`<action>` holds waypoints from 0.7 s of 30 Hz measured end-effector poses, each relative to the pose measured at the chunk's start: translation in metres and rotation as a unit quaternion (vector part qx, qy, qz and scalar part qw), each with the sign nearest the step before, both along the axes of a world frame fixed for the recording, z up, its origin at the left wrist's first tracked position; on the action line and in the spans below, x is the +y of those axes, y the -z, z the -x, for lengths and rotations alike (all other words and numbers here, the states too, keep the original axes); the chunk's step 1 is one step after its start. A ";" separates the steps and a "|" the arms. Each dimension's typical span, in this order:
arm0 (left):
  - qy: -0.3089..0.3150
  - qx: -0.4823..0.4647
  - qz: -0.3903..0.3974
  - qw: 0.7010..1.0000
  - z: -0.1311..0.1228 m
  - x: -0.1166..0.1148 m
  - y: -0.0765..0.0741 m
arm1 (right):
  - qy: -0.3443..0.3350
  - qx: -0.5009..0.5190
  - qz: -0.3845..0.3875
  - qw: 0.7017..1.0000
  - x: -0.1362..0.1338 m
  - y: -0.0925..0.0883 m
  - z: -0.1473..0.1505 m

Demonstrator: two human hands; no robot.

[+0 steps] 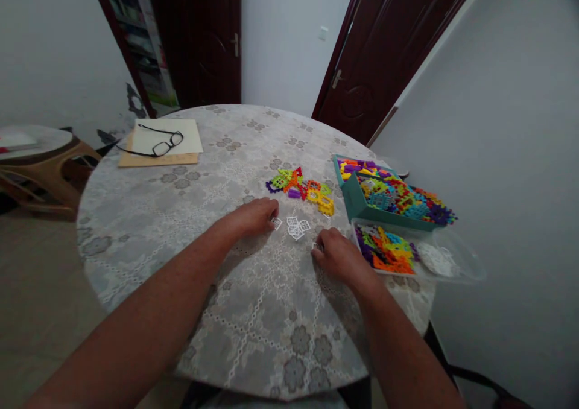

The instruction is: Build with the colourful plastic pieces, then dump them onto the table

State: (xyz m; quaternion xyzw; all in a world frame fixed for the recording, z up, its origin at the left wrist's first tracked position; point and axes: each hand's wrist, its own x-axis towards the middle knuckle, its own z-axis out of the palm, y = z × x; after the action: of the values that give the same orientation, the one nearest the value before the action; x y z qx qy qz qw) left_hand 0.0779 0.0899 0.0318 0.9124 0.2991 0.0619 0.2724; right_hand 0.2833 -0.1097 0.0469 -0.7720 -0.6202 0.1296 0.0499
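Observation:
Both my hands rest on a round table (pixel 181 216) covered with a grey patterned cloth. My left hand (pixel 253 216) lies knuckles up, fingers curled, with a small white lattice piece (pixel 277 222) at its fingertips. My right hand (pixel 337 253) is curled too, pinching a white piece (pixel 315 247) that barely shows. Between the hands lie a few white lattice pieces (pixel 296 227). Just beyond them is a cluster of coloured interlocking plastic pieces (pixel 304 189).
A teal box (pixel 350 199) full of coloured pieces stands at the right, with a clear tray (pixel 452 261) of coloured and white pieces in front of it. Glasses (pixel 163 143) lie on papers at the far left. A wooden stool (pixel 45 168) stands off the table's left.

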 end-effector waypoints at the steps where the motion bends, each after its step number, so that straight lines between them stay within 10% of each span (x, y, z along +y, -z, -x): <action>1: 0.004 0.001 0.003 1.000 -0.001 -0.001 -0.001 | -0.003 0.010 0.004 1.000 0.001 -0.001 0.000; 21: -0.009 -0.032 0.036 0.999 0.000 -0.010 -0.006 | -0.033 0.108 -0.061 0.992 0.005 -0.011 0.008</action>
State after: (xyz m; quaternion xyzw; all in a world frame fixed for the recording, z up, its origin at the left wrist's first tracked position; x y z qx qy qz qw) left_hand 0.0783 0.0798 0.0379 0.8970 0.3004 0.0827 0.3135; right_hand 0.2751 -0.1043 0.0584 -0.7282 -0.6429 0.1759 0.1594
